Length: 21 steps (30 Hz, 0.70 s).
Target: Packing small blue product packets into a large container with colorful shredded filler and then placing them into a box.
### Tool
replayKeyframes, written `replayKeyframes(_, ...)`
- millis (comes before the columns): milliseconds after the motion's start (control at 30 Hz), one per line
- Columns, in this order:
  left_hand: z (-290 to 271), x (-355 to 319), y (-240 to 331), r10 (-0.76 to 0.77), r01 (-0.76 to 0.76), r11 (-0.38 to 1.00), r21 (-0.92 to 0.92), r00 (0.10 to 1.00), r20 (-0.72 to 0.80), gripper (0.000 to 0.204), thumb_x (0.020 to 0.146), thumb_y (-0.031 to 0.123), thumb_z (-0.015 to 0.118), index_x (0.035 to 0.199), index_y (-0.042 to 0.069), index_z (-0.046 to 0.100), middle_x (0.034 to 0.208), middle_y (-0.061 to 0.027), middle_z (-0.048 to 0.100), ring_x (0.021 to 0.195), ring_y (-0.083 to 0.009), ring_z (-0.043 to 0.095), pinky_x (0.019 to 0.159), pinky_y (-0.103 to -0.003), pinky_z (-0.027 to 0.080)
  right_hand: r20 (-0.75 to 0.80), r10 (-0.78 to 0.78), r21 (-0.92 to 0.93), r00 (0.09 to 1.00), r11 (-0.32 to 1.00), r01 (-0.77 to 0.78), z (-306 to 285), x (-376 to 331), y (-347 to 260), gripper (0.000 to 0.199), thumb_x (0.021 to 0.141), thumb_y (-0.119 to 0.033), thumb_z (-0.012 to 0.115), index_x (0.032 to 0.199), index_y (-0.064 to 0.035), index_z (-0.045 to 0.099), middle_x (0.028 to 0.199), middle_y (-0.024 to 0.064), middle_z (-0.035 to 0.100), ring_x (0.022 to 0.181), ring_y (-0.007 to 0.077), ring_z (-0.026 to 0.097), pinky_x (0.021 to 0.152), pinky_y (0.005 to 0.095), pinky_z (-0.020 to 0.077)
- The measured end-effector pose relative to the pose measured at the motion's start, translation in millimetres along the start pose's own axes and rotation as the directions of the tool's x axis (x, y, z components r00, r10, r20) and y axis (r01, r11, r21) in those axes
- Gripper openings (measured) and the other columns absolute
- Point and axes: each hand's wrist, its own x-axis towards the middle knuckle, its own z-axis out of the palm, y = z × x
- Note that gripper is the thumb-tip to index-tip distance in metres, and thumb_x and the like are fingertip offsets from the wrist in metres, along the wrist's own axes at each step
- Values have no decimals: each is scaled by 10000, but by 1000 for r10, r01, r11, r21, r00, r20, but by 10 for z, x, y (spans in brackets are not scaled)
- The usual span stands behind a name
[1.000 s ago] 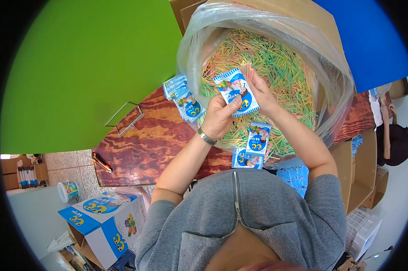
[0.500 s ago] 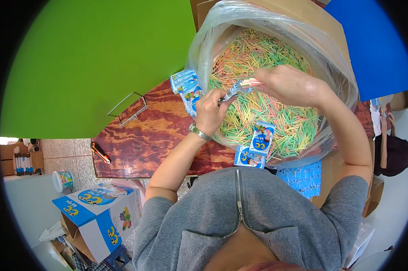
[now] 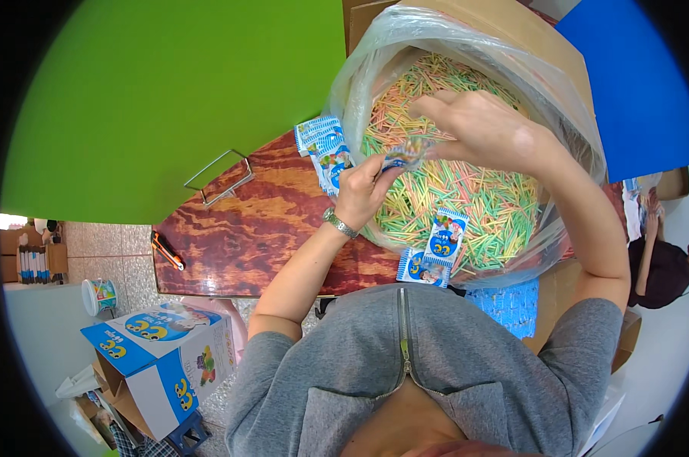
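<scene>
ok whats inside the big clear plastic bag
Loose thin sticks in pink, green and yellow lie there. The right hand hides some, and whatever lies beneath the top layer cannot be seen.

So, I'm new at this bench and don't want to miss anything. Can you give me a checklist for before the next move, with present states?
1. Left hand gripping the small packet: ok.
2. Right hand touching that packet: cannot tell; its fingers are blurred beside the packet's end.
3. Packet's contents: cannot tell.
4. Clear plastic bag open above the coloured sticks: ok.
5. Cutter away from both hands: ok, at the table's left end.
6. Bag's near edge free of packets: not ok; two packets lie there.
</scene>
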Motion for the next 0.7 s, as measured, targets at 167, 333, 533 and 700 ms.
replayKeyframes(167, -6, -61, -24, -140, 151, 969, -195, 988, 68, 228, 806, 102, 753, 984, 9, 645, 800, -111, 691, 683, -189, 691, 588, -301, 522, -214, -37, 185, 976, 980, 77, 527, -129, 103, 457, 799, -174, 724, 1214, -69, 564, 924, 166, 667, 793, 348, 661, 679, 416, 529)
replayKeyframes(333, -92, -199, -52, -182, 173, 907, -384, 983, 13, 232, 806, 104, 750, 990, 8, 645, 928, -137, 686, 812, -194, 687, 698, -305, 532, -439, 84, 251, 895, 967, 33, 840, -104, -156, 464, 829, -91, 682, 1275, -97, 554, 973, 150, 680, 803, 294, 679, 695, 377, 548)
replayKeyframes(533, -366, -560, -428, -347, 321, 907, -273, 936, -50, 167, 827, 62, 712, 983, 15, 678, 870, -72, 697, 748, -120, 646, 642, -293, 502, -265, 188, 387, 946, 919, -75, 1072, -201, -214, 460, 826, -75, 679, 1270, -117, 567, 972, 133, 686, 769, 283, 669, 690, 364, 545)
replayKeyframes(700, -484, -645, -904, -629, 630, 777, -1, 776, 47, 234, 792, 210, 765, 886, 14, 679, 759, -71, 666, 618, -125, 610, 573, -312, 466, -4, 194, 152, 981, 970, -192, 1299, -755, 56, 230, 800, -225, 701, 958, -81, 615, 878, 128, 646, 830, 318, 653, 668, 424, 539)
